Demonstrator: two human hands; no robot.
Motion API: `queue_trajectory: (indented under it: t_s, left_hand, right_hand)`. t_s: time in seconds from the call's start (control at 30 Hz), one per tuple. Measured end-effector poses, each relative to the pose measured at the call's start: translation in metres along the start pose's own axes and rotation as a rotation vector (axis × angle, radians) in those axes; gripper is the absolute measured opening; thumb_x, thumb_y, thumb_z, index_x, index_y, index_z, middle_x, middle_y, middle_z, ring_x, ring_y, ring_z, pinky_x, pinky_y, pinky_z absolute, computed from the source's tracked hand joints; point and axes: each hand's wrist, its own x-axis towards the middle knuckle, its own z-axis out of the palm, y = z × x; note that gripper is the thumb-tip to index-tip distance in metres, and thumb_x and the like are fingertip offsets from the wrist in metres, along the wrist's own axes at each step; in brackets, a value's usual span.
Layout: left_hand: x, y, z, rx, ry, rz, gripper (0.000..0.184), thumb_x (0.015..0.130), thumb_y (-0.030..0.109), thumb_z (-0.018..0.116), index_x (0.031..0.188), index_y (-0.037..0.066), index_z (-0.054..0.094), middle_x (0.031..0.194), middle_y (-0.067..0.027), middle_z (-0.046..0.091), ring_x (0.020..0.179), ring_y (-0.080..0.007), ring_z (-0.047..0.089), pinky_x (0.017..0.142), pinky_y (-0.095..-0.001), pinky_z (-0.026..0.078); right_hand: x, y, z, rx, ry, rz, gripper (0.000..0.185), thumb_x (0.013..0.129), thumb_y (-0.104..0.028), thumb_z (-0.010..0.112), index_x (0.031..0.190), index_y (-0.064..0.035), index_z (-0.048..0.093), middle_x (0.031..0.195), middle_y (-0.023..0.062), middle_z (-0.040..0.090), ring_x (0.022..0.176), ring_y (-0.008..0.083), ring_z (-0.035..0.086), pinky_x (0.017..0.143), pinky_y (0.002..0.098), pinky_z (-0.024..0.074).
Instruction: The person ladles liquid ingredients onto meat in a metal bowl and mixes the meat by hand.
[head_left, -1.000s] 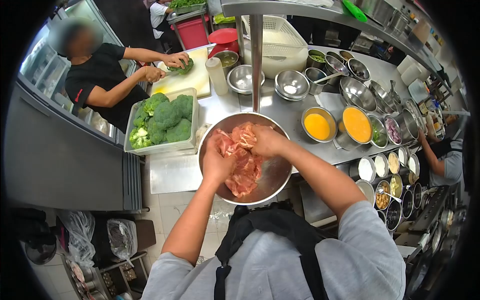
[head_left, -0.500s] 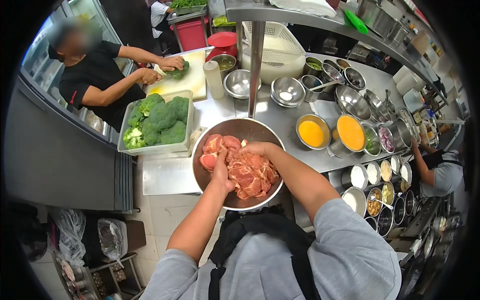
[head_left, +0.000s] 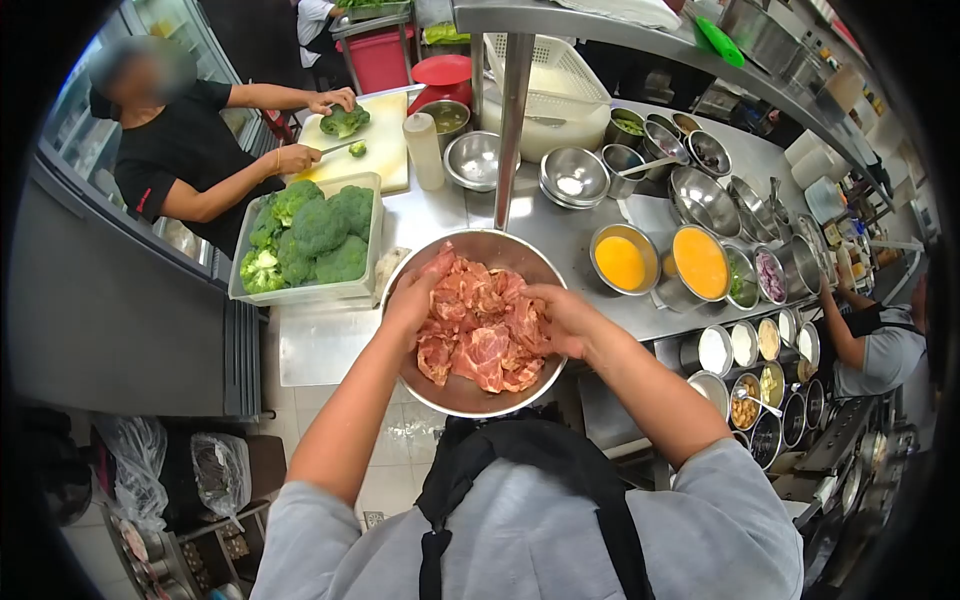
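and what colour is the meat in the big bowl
The meat is pinkish red with pale streaks, seen best in the head view.

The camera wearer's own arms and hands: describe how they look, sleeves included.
The left hand and right hand are bare, with no gloves. No watch or bracelet shows. Short, light-grey sleeves leave the forearms uncovered.
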Motion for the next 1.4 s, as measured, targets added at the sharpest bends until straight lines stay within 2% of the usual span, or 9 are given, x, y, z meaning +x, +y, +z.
queue_trajectory:
  t_s: [0.17, 0.37, 0.6, 0.67, 0.77, 0.9, 1.03, 1.1, 1.4]
  left_hand:
    - [0.043, -0.053, 0.040, -0.137, 0.053, -0.358, 0.049, 0.092, 0.041, 0.054, 0.121, 0.001, 0.056, 0.108, -0.0131, 0.063, 0.090, -0.0233, 0.066, 0.074, -0.0397, 0.056]
    - [-0.030, 0.027, 0.055, -0.178, -0.162, -0.260, 0.028, 0.084, 0.017, 0.062, 0.107, 0.001, 0.061, 0.094, -0.0108, 0.067, 0.079, -0.0228, 0.067, 0.072, -0.0366, 0.059]
    - [-0.054, 0.054, 0.038, 0.284, -0.199, 0.374, 0.048, 0.080, 0.019, 0.072, 0.119, -0.002, 0.055, 0.110, -0.0136, 0.062, 0.094, -0.0189, 0.062, 0.082, -0.0292, 0.051]
    - [-0.050, 0.045, 0.031, 0.240, -0.049, 0.259, 0.053, 0.081, 0.021, 0.072, 0.124, -0.002, 0.052, 0.114, -0.0146, 0.060, 0.098, -0.0201, 0.061, 0.082, -0.0297, 0.051]
    - [-0.047, 0.004, 0.017, 0.152, 0.160, 0.180, 0.063, 0.086, 0.021, 0.068, 0.139, -0.002, 0.042, 0.122, -0.0195, 0.058, 0.104, -0.0236, 0.061, 0.087, -0.0318, 0.050]
    - [-0.089, -0.028, 0.035, -0.629, -0.105, -0.369, 0.071, 0.094, 0.058, 0.038, 0.148, 0.011, 0.034, 0.149, -0.0154, 0.038, 0.135, -0.0396, 0.036, 0.105, -0.0635, 0.027]
    - [-0.067, -0.048, 0.060, -0.894, -0.061, -0.476, 0.084, 0.088, 0.076, 0.029, 0.148, 0.017, 0.036, 0.153, -0.0139, 0.033, 0.139, -0.0424, 0.030, 0.106, -0.0716, 0.020]
    - [-0.053, -0.039, 0.063, -0.914, -0.238, -0.480, 0.086, 0.086, 0.077, 0.031, 0.147, 0.017, 0.037, 0.152, -0.0144, 0.035, 0.138, -0.0432, 0.032, 0.105, -0.0721, 0.022]
    - [-0.057, -0.018, 0.056, -0.648, -0.169, -0.047, 0.042, 0.086, 0.006, 0.056, 0.127, 0.004, 0.050, 0.115, -0.0138, 0.061, 0.103, -0.0271, 0.064, 0.087, -0.0386, 0.055]
  right_hand:
    - [0.098, 0.053, -0.015, 0.290, -0.123, 0.187, 0.044, 0.093, -0.040, 0.053, 0.125, -0.0103, 0.058, 0.117, 0.0106, 0.065, 0.111, 0.0283, 0.061, 0.096, 0.0498, 0.0476]
    - [0.074, 0.036, -0.012, 0.339, -0.364, 0.105, 0.033, 0.085, -0.009, 0.055, 0.116, 0.0004, 0.056, 0.104, 0.0180, 0.067, 0.091, 0.0279, 0.070, 0.082, 0.0428, 0.0592]
    - [0.037, -0.025, 0.013, -0.514, -0.195, -0.323, 0.034, 0.076, -0.003, 0.062, 0.109, 0.0019, 0.061, 0.100, 0.0202, 0.068, 0.078, 0.0291, 0.070, 0.066, 0.0403, 0.0575]
    - [0.029, -0.041, 0.021, -1.467, 0.026, -0.523, 0.040, 0.072, -0.017, 0.071, 0.107, -0.0004, 0.064, 0.101, 0.0222, 0.068, 0.078, 0.0322, 0.069, 0.072, 0.0400, 0.0560]
    - [0.026, -0.044, 0.031, -1.656, 0.061, -0.483, 0.057, 0.067, -0.022, 0.078, 0.118, -0.0041, 0.060, 0.100, 0.0216, 0.066, 0.085, 0.0310, 0.067, 0.078, 0.0390, 0.0524]
    - [0.094, -0.032, -0.005, -1.463, 0.140, -0.693, 0.057, 0.070, -0.031, 0.079, 0.118, -0.0054, 0.061, 0.106, 0.0187, 0.067, 0.088, 0.0285, 0.066, 0.078, 0.0395, 0.0523]
    - [0.139, 0.012, -0.012, -0.337, -0.223, 0.077, 0.061, 0.084, -0.050, 0.068, 0.126, -0.0068, 0.057, 0.112, 0.0091, 0.063, 0.090, 0.0212, 0.062, 0.080, 0.0366, 0.0532]
    - [0.159, 0.019, -0.023, -0.363, -0.293, 0.209, 0.056, 0.085, -0.042, 0.068, 0.128, -0.0092, 0.056, 0.117, 0.0099, 0.062, 0.097, 0.0223, 0.063, 0.085, 0.0396, 0.0538]
    - [0.068, -0.044, 0.017, -0.924, -0.354, -0.348, 0.051, 0.063, -0.007, 0.071, 0.112, -0.0040, 0.060, 0.095, 0.0070, 0.065, 0.082, 0.0210, 0.060, 0.075, 0.0348, 0.0497]
